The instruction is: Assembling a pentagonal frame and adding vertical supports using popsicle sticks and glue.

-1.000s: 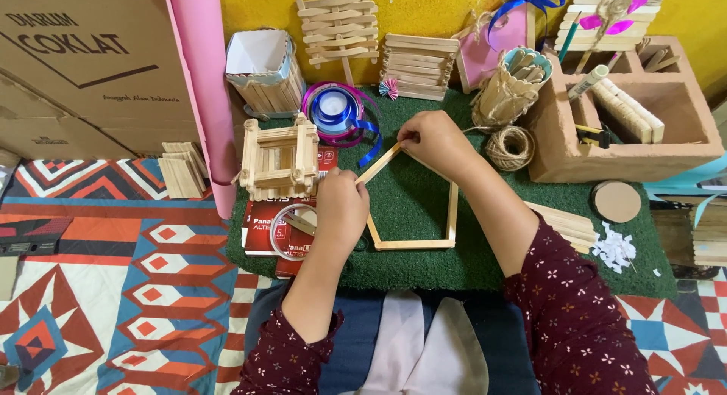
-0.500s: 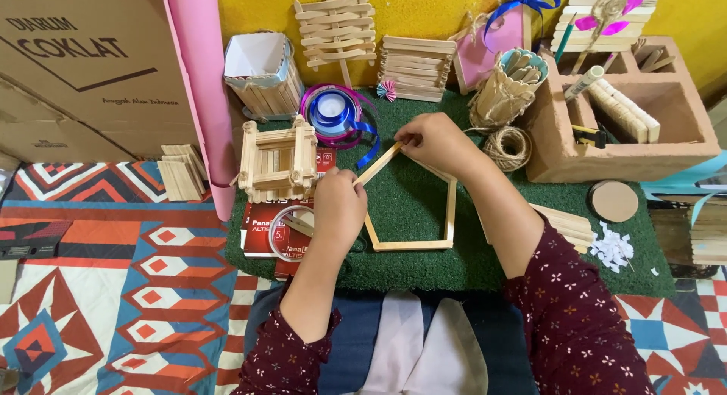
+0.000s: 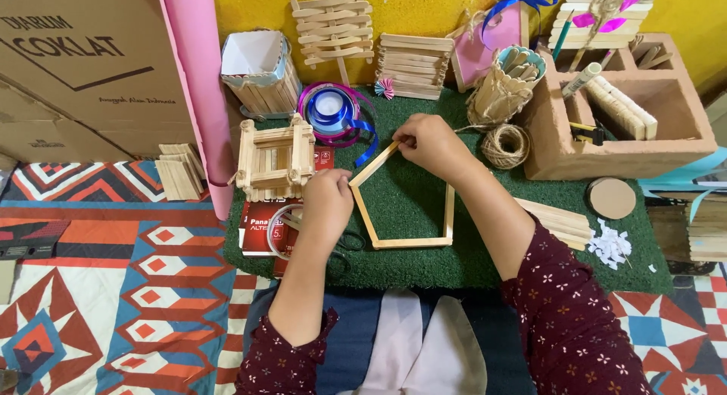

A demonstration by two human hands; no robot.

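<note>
Both hands work on a flat outline of pale wooden craft sticks (image 3: 409,242) lying on the green artificial-grass mat (image 3: 485,266) that serves as the surface. The right hand (image 3: 428,143) is closed in a pinch on the upper end of the slanted wooden stick (image 3: 372,163) that forms the top-left edge of the outline. The left hand (image 3: 327,206) rests curled at the left corner where that slanted stick meets the next one down, pressing there; whether its fingers grip anything underneath I cannot tell.

Only 4 sticks of the shape show, and the top right side looks open. The joints are the weak point, I judge: the mat's pile is soft and uneven, so a stick pushed down at 1 end may tip up at the other and pull a corner apart. If the right hand swings the slanted stick too far, the bottom stick and the right upright could skew out of square.

Clutter adds risk. A small box-like frame of stacked wooden sticks (image 3: 274,162) stands just beside the left hand, and a blue ribbon spool (image 3: 330,112) trails a loose tail near the slanted stick; a sleeve or wrist could catch either. A ball of brown twine (image 3: 506,146) sits near the right wrist.
</note>
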